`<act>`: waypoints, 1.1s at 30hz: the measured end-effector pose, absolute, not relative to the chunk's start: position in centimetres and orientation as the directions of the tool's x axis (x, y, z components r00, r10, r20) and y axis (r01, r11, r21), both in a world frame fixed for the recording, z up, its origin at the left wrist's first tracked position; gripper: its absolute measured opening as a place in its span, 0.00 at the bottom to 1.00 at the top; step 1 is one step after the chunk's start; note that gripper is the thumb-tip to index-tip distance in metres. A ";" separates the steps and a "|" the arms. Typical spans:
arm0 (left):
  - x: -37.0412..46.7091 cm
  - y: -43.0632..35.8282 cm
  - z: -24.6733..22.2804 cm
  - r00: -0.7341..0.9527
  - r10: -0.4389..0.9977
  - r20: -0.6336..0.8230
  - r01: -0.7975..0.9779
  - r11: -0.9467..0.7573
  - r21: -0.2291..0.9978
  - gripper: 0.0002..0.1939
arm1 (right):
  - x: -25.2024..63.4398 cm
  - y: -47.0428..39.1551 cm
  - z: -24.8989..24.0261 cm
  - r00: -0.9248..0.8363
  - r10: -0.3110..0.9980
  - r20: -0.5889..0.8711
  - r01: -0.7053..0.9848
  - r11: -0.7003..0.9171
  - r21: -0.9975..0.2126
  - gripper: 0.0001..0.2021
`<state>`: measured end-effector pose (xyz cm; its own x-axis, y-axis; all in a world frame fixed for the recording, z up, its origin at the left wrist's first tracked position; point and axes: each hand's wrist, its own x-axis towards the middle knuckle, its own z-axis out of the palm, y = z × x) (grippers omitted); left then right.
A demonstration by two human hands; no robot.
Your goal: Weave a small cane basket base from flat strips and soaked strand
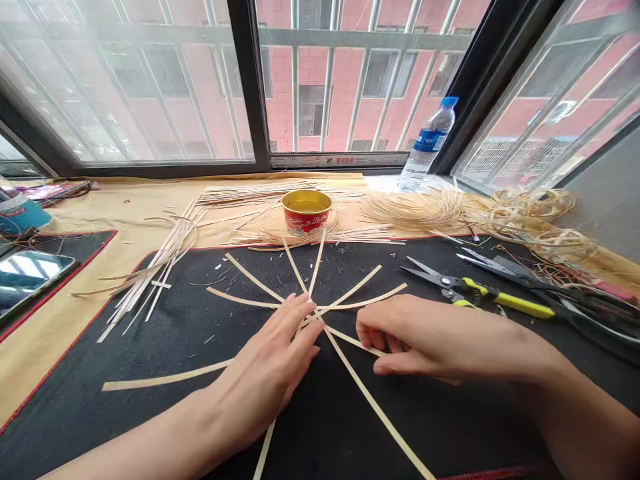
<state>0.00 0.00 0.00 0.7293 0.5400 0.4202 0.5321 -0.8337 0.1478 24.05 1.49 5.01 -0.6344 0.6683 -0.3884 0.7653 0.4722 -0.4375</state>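
Pale flat strips (377, 410) cross one another on a black mat (165, 440) and fan out like spokes. My left hand (273, 353) lies over the crossing, its fingertips pressing near the centre and its palm covering part of the strips. To the right, my right hand (405, 333) has its fingers curled around one strip that runs down and right from the crossing. The end of that strip is hidden beneath the hand.
Behind the mat stand a red and gold tin (307, 217) and a water bottle (427, 147). Scissors (435, 280) with yellow handles lie right. Loose strips (165, 257) and a phone (33, 280) are left; coiled strands (415, 207) lie back right.
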 end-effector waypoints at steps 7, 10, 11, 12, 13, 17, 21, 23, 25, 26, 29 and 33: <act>1.1 0.5 -0.1 0.672 0.631 0.387 0.653 -0.752 0.091 0.20 | 23.6 1.6 5.2 -0.614 0.665 -0.425 0.783 0.444 -0.436 0.05; 2.3 1.2 0.2 0.696 0.655 0.293 0.681 -0.732 0.020 0.28 | 23.4 1.8 5.1 -0.641 0.654 -0.403 0.759 0.459 -0.462 0.05; 2.6 1.4 0.2 0.699 0.668 0.256 0.689 -0.725 0.010 0.31 | 23.4 1.8 5.1 -0.641 0.653 -0.403 0.759 0.459 -0.462 0.05; 3.0 1.7 0.2 0.700 0.679 0.221 0.696 -0.718 0.006 0.32 | 23.3 1.8 5.0 -0.638 0.655 -0.405 0.762 0.457 -0.459 0.05; 3.2 1.9 0.1 0.701 0.688 0.187 0.699 -0.715 0.006 0.33 | 23.3 1.9 4.9 -0.636 0.656 -0.407 0.764 0.457 -0.456 0.05; 3.5 2.4 -0.9 0.697 0.708 0.119 0.711 -0.703 0.021 0.31 | 23.2 1.9 4.7 -0.645 0.656 -0.391 0.754 0.464 -0.465 0.05; 3.2 2.6 -1.6 0.682 0.722 0.116 0.724 -0.689 0.030 0.33 | 23.3 2.0 4.5 -0.649 0.657 -0.384 0.748 0.459 -0.480 0.04; 3.1 2.6 -1.7 0.680 0.724 0.116 0.726 -0.687 0.028 0.34 | 23.4 2.1 4.3 -0.648 0.659 -0.382 0.745 0.443 -0.499 0.04; 3.1 2.6 -1.8 0.679 0.725 0.117 0.727 -0.686 0.024 0.34 | 23.4 2.1 4.2 -0.642 0.662 -0.388 0.744 0.413 -0.526 0.04; 3.1 2.6 -1.9 0.680 0.724 0.117 0.727 -0.686 0.021 0.34 | 23.4 2.2 4.1 -0.637 0.663 -0.394 0.744 0.394 -0.540 0.04; 3.2 2.6 -2.1 0.682 0.721 0.121 0.725 -0.688 0.012 0.34 | 23.5 2.1 3.9 -0.627 0.662 -0.411 0.735 0.327 -0.594 0.05; 3.2 2.6 -2.3 0.687 0.714 0.131 0.720 -0.694 0.008 0.34 | 24.0 2.0 3.2 -0.611 0.658 -0.440 0.697 0.183 -0.693 0.06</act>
<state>3.16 2.59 -2.30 0.6873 0.7144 0.1315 0.7199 -0.6941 0.0081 23.97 1.99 3.24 -0.6111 0.6579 -0.4402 0.6968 0.1832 -0.6934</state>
